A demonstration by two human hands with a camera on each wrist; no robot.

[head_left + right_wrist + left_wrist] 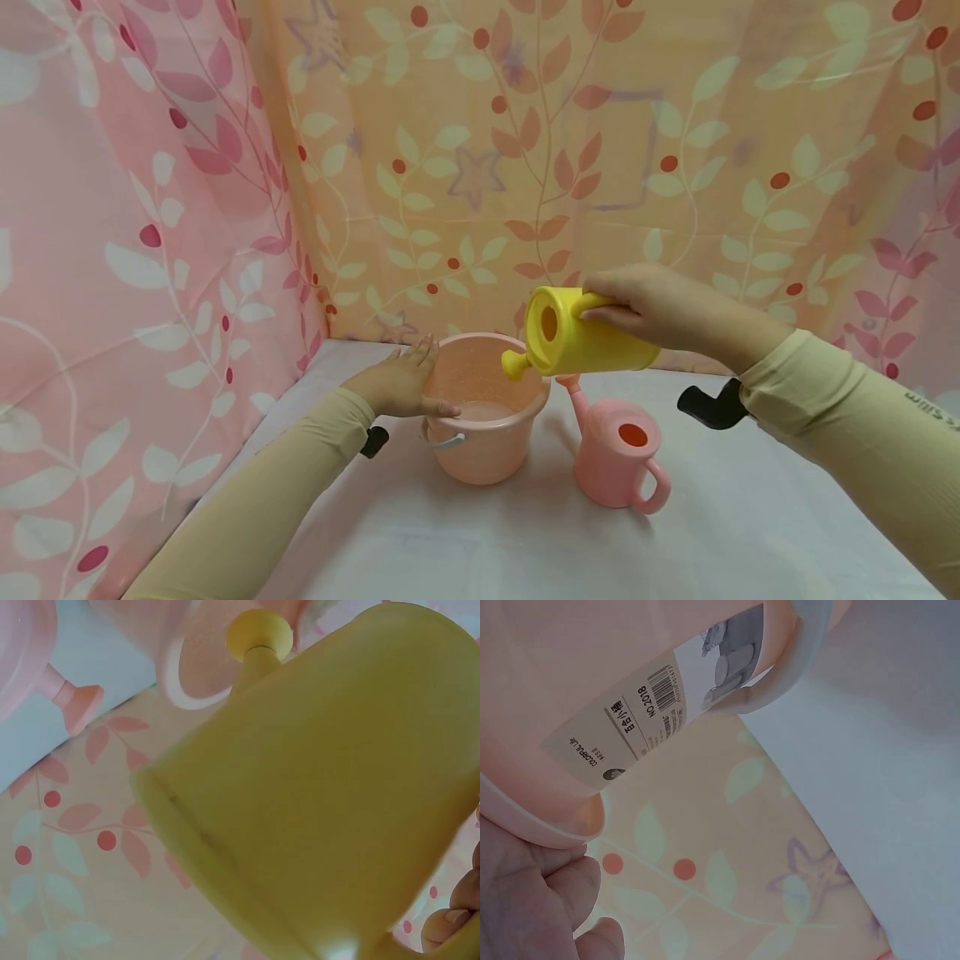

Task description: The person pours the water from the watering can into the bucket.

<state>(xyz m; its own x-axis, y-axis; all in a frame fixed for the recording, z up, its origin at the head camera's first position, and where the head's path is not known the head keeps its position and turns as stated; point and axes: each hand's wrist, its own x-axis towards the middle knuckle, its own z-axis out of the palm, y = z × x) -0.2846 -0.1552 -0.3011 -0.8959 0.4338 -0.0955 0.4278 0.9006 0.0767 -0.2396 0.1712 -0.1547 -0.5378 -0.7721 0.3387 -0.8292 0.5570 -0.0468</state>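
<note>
My right hand [656,308] grips the handle of a yellow watering can [592,346], holding it tipped sideways. The can's round spout head [514,364] points down over the mouth of a light pink bucket [487,454]. In the right wrist view, the yellow can [322,772] fills much of the picture, with fingertips [450,922] at its handle. On the bucket's left rim rests my left hand [401,379], fingers extended along the rim and thumb toward the front. Its fingers also show against the rim in the left wrist view, beside the labelled bucket wall [570,652].
A pink watering can [611,450] stands on the white table [420,550] to the right of the bucket, spout toward the bucket. The bucket's pale handle [448,442] hangs at its front. Leaf-patterned cloth [450,192] closes off the back and left side.
</note>
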